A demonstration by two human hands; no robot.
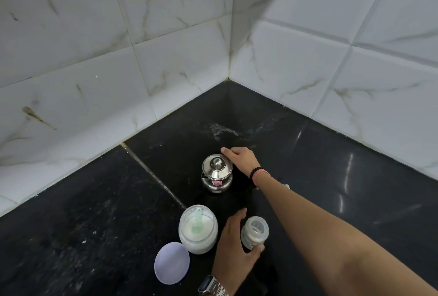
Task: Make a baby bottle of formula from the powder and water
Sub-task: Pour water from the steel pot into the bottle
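A clear baby bottle (255, 230) stands open-topped on the black counter (94, 224) near the front. My left hand (233, 250) grips it, thumb on its far side and fingers curled round its near side. Left of it is an open jar of white powder (198, 229) with a green scoop inside, and its lavender lid (171, 263) lies flat in front. Farther back stands a steel pot with a knobbed lid (216, 172). My right hand (240, 159) reaches across to it, fingers curled round the far right rim of the lid.
White marble-look tile walls (166, 47) meet in a corner behind the counter. A wet smear (220, 130) lies on the counter behind the pot. A seam (151, 172) runs diagonally across the counter left of the pot.
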